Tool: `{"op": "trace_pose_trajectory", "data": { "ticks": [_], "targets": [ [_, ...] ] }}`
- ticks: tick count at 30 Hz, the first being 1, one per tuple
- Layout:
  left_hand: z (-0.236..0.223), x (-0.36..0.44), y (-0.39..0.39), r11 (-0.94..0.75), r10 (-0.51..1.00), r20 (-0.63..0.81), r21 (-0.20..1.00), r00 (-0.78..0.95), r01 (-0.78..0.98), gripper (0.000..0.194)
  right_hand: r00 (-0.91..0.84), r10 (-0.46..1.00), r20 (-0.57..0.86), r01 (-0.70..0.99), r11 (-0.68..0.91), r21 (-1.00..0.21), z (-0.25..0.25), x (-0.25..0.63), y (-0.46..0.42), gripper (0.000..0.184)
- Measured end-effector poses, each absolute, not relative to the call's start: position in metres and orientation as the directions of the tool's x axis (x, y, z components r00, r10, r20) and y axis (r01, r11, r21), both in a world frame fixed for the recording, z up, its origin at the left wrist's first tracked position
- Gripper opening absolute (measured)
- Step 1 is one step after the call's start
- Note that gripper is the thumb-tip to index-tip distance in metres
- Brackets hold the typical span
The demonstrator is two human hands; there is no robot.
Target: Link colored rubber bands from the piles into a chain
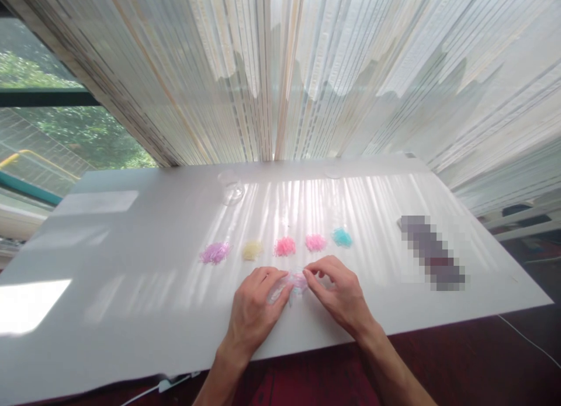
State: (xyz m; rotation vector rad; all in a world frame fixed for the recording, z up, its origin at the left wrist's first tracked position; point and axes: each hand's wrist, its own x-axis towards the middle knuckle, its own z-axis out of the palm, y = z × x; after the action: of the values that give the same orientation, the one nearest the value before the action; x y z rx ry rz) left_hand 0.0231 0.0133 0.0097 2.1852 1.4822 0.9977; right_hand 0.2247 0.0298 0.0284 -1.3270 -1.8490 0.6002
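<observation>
Close to the table's front edge, my left hand curls its thumb and fingers around a small clear plastic container. Mixed pink, purple and bluish bits show at the container, between my hands. My right hand is pinched at the right side of these bits; whatever its fingertips grip is too small to make out. Just beyond lie small heaps of tiny pieces in a row: purple, yellow, coral red, pink and teal.
A clear round container stands toward the back of the white table. A pixelated dark oblong object lies at the right. Striped sheer curtains hang along the far edge, with a window at the left.
</observation>
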Motion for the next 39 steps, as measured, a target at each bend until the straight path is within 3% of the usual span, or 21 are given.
{"op": "trace_pose_trajectory", "data": {
  "ticks": [4, 9, 16, 24, 39],
  "targets": [
    [0.009, 0.026, 0.016, -0.426, 0.894, 0.390, 0.585, 0.222, 0.690, 0.012, -0.012, 0.937, 0.350, 0.561, 0.296, -0.773, 0.036, 0.252, 0.033, 0.013],
    [0.008, 0.025, 0.017, -0.454, 0.877, 0.420, 0.570, 0.231, 0.685, 0.011, 0.210, 0.941, 0.267, 0.570, 0.104, -0.815, 0.033, 0.292, 0.042, 0.017],
    [0.008, 0.022, 0.015, -0.466, 0.874, 0.426, 0.594, 0.234, 0.656, 0.009, 0.319, 0.922, 0.219, 0.604, -0.020, -0.797, 0.021, 0.314, 0.060, 0.019],
    [0.011, 0.023, 0.019, -0.442, 0.888, 0.406, 0.628, 0.214, 0.641, 0.005, 0.334, 0.924, 0.189, 0.641, -0.076, -0.764, 0.009, 0.320, 0.076, 0.022],
    [0.008, 0.022, 0.017, -0.378, 0.919, 0.357, 0.667, 0.170, 0.642, 0.005, 0.255, 0.945, 0.206, 0.704, -0.035, -0.709, 0.006, 0.325, 0.081, 0.026]
  ]
}}
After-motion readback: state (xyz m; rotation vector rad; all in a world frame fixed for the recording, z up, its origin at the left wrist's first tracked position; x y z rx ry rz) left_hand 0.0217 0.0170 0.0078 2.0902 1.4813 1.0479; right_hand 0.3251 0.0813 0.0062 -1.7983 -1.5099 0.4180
